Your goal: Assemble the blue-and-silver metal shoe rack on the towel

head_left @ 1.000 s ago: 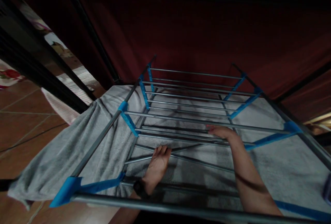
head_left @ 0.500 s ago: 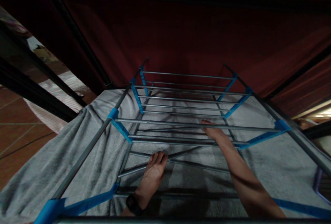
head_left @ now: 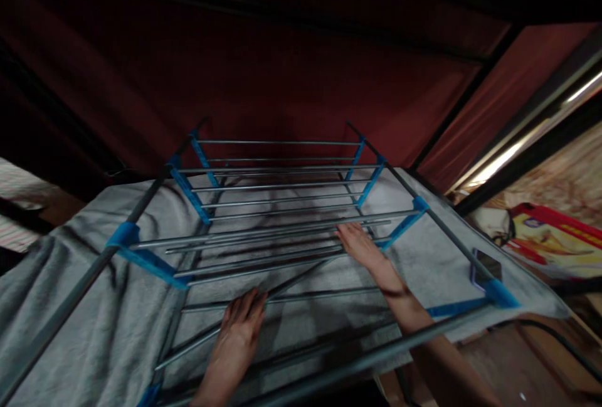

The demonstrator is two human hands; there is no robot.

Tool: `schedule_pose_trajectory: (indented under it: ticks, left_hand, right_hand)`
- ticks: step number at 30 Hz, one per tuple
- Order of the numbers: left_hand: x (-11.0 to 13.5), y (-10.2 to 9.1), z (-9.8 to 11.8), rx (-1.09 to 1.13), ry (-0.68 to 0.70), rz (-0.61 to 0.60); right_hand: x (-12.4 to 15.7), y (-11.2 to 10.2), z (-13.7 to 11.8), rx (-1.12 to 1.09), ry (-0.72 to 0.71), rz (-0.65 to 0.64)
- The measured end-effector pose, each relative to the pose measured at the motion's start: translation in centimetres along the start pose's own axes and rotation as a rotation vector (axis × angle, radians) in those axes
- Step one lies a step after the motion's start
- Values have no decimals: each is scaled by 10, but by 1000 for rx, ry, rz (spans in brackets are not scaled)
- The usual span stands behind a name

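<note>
The front rail (head_left: pixel 451 327) of the rack crossed the near edge of the view at an angle, its right end seated in a blue corner connector (head_left: pixel 503 294). Behind it, the left hand (head_left: pixel 239 332) lay palm down with its fingers side by side, bent over a diagonal tube (head_left: pixel 291 283); whether the fingers closed around that tube could not be told. A second tube (head_left: pixel 324 295) ran beneath the diagonal one, the two crossing near the left fingertips. A phone-like object (head_left: pixel 491 261) rested at the right, under the side rail, on the grey blanket (head_left: pixel 66 294).

Farther in, the right hand (head_left: pixel 362 247) gripped an upper loose tube (head_left: pixel 263 239) near its right end, fingers together. This tube ran just below the rack's middle crossbar (head_left: pixel 273 230) and nearly parallel to it. The rack (head_left: pixel 282 185) stood on the blanket, its parallel bars joined by blue connectors. To the far right was a red and yellow box (head_left: pixel 555 241). A dark red panel (head_left: pixel 282 81) formed the background.
</note>
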State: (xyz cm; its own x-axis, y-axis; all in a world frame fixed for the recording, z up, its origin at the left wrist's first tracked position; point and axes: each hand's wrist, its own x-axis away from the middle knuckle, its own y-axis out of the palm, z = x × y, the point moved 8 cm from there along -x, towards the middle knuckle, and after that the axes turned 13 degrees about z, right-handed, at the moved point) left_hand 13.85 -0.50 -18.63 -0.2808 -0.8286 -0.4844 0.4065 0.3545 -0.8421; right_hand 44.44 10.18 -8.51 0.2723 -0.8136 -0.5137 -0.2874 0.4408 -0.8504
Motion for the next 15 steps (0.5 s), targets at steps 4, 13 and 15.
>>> schedule_pose_trajectory:
  ticks: [4,13,15]
  left_hand:
    - [-1,-12,5,44,39,52]
    - [3,-15,-2,136,-23,49]
    - [5,-13,-4,142,-30,49]
  right_hand:
    - [6,-23,-22,0,-71,24]
    - [10,-40,-32,19,-94,36]
    - [9,-43,-29,16,-112,48]
